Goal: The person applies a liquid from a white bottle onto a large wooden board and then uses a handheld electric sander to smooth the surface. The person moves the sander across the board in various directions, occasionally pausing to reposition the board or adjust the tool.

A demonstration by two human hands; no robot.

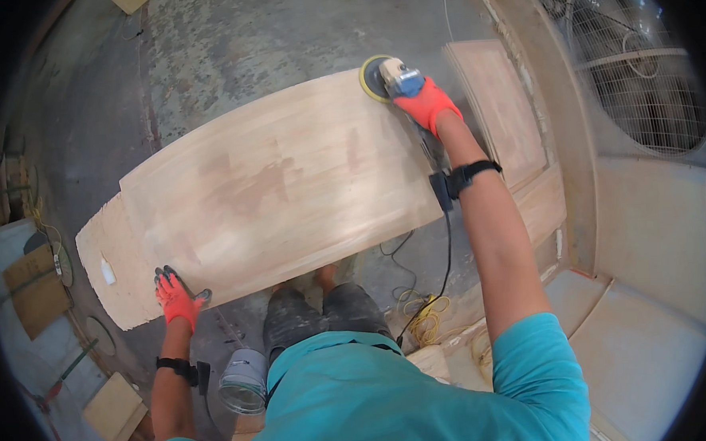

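Note:
A long pale wooden panel (264,193) with brownish smears lies across in front of me, on top of a rougher board (103,249) that sticks out at the left. My right hand (427,105), in a red-orange glove, is closed round a disc sander (400,76). The sander's round, yellow-rimmed pad sits at the panel's far right corner, partly past its edge. At the near left edge my left hand (178,298), gloved alike with dark fingertips, lies flat with its fingers spread. Close to it on the rough board is a small white bottle (107,272).
Wooden door panels (507,109) lean along the right wall near a large caged fan (636,62). A clear bucket (243,382) stands by my left leg. Black cable and a coiled yellow cord (423,317) lie on the floor. Boards and discs are at the far left.

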